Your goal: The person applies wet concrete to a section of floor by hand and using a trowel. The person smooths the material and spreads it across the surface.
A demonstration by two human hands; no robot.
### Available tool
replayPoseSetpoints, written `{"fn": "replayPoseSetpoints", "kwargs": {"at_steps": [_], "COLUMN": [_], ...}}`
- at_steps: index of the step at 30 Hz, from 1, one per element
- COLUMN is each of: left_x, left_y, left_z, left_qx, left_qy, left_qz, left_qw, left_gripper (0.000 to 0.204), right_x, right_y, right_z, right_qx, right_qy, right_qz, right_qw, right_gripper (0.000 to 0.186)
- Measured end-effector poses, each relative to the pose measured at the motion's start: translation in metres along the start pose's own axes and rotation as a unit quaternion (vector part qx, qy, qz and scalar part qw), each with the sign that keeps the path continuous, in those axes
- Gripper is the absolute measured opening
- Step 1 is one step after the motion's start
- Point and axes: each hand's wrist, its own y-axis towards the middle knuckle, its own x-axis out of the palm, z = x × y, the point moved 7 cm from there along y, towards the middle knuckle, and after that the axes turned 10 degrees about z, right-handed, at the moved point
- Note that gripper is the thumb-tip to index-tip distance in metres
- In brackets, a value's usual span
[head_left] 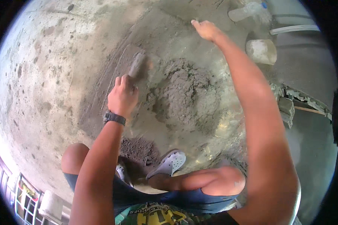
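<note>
My left hand (pixel 122 95), with a dark watch on its wrist, is closed round the lower end of a mortar-covered trowel (pixel 139 63). The trowel lies low over smeared wet mortar, left of a lumpy grey mortar heap (pixel 187 92), and is slightly blurred. Beyond the heap, at the far right, my right hand (pixel 204 29) is closed with the arm stretched out. What it grips, if anything, cannot be told against the grey smear beside it. The heap lies between my two arms, touched by neither hand.
A clear plastic bottle with a blue cap (pixel 248 11) lies at the far right. Near it stands a cut plastic container (pixel 261 51). A broken concrete edge (pixel 287 108) borders a lower grey area at right. Crumbly dark mortar (pixel 139 150) lies by my clogs (pixel 171 162).
</note>
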Motion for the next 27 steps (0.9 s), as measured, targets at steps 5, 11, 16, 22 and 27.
{"fn": "replayPoseSetpoints", "kwargs": {"at_steps": [5, 11, 16, 22, 27], "left_x": [-0.006, -0.016, -0.071, -0.1, -0.071], "left_y": [-0.004, -0.014, -0.037, -0.04, -0.051], "left_z": [-0.007, -0.006, -0.021, -0.07, -0.096], "left_qx": [0.003, 0.01, -0.046, -0.137, -0.141], "left_qy": [0.02, 0.009, 0.004, 0.05, 0.076], "left_qz": [0.027, 0.032, 0.093, 0.126, 0.098], "left_qw": [0.999, 0.999, 0.995, 0.981, 0.982], "left_gripper": [0.028, 0.034, 0.041, 0.041, 0.042], "right_x": [0.032, 0.027, -0.024, -0.022, 0.014], "right_y": [-0.084, -0.19, -0.264, -0.364, -0.4], "right_z": [-0.022, -0.029, -0.022, 0.001, 0.01], "right_qx": [-0.048, 0.004, -0.006, 0.118, 0.248], "right_qy": [-0.017, -0.026, -0.087, -0.086, 0.064], "right_qz": [-0.078, -0.159, -0.12, 0.012, 0.119], "right_qw": [0.996, 0.987, 0.989, 0.989, 0.959], "right_gripper": [0.078, 0.074, 0.068, 0.058, 0.064]}}
